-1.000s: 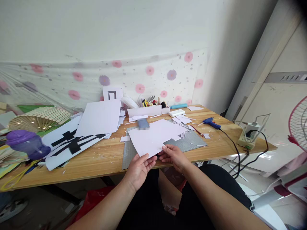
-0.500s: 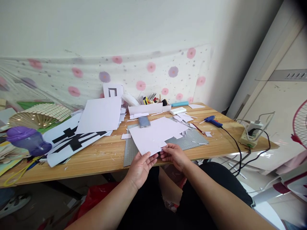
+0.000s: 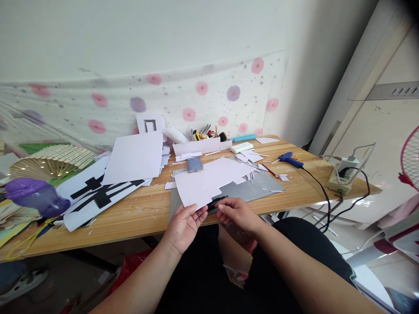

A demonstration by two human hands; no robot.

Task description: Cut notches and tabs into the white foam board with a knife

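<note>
My left hand (image 3: 183, 224) pinches the near corner of a large white cut-out sheet (image 3: 209, 181) that lies over the grey cutting mat (image 3: 258, 189) on the wooden table (image 3: 131, 213). My right hand (image 3: 237, 213) is closed on a thin black tool (image 3: 216, 203), perhaps a craft knife, at the sheet's near edge. Both hands are at the front edge of the table, side by side and nearly touching.
White sheets (image 3: 134, 159) and a black-and-white cut-out (image 3: 98, 192) lie left, with a folding fan (image 3: 52, 159) and a purple object (image 3: 36, 196). A white box of tools (image 3: 203, 141) stands at the back. A blue glue gun (image 3: 290, 160) and power strip (image 3: 340, 179) sit right.
The right hand, which rested at the sheet's edge, now grips a black tool that shows from under the sheet. The left hand has slid slightly left along the sheet's corner.
</note>
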